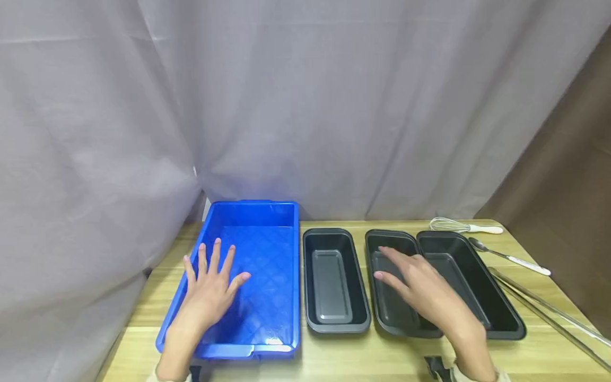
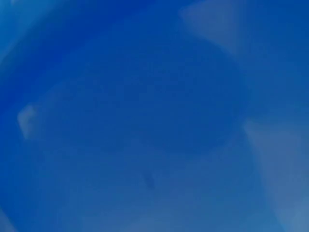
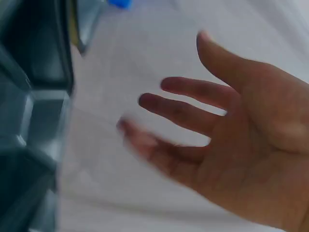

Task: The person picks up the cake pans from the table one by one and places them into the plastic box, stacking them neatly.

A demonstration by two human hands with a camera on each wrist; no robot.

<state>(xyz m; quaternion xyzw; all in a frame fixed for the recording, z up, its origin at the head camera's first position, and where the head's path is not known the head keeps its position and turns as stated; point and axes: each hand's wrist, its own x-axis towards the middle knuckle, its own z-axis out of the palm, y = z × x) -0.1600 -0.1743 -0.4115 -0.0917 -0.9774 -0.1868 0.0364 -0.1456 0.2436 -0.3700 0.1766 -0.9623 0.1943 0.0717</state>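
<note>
My left hand is over the blue plastic tray in the head view, its fingers spread and nothing in them. Blurred blue surface fills the left wrist view, where no fingers show. My right hand is above the middle dark loaf pan, thumb and index finger apart, holding nothing. The right wrist view shows the right hand with loosely bent, separated fingers. Another loaf pan stands beside the tray, and a third loaf pan lies right of the middle one, partly behind my right hand and forearm.
Along the right of the wooden table lie a whisk with a white handle, a long spoon and long metal tongs. A grey curtain hangs behind, and a brown cloth hangs at the right.
</note>
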